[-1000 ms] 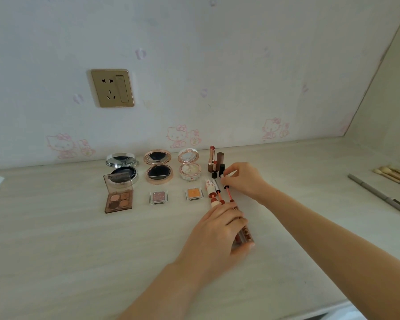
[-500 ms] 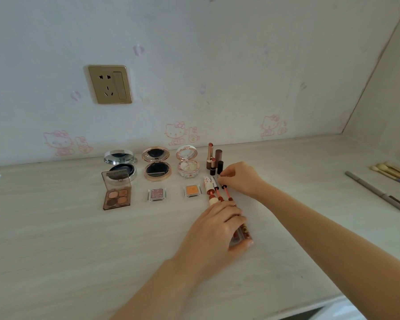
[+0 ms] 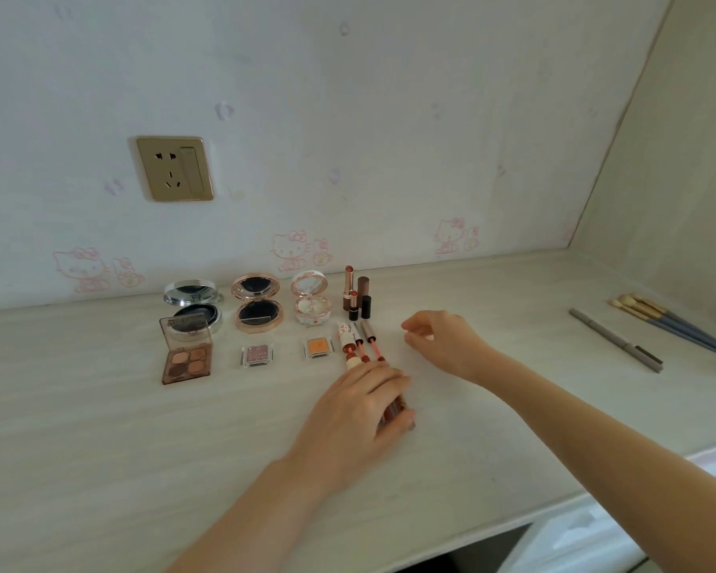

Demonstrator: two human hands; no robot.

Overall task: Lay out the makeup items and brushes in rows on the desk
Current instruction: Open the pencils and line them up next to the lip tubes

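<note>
Two rows of makeup lie on the pale desk (image 3: 100,428). The back row has a silver compact (image 3: 193,308), a rose-gold compact (image 3: 257,303), a floral compact (image 3: 311,301) and upright lipsticks (image 3: 356,295). In front lie an eyeshadow palette (image 3: 187,357), a pink single shadow (image 3: 257,353), an orange single shadow (image 3: 319,347) and several lip gloss wands (image 3: 360,345) side by side. My left hand (image 3: 360,407) grips the lip gloss tubes (image 3: 394,406) at the wands' near ends. My right hand (image 3: 439,341) hovers right of the wands, fingers loosely curled and holding nothing that I can see.
A grey pencil (image 3: 614,339) and a bunch of makeup brushes (image 3: 670,320) lie at the far right near the side wall. A wall socket (image 3: 174,168) sits above the desk. The desk's front edge (image 3: 554,502) runs along the lower right.
My right hand has let go at the wand caps and drawn away to the right. My left hand stays on the lip gloss tubes.
</note>
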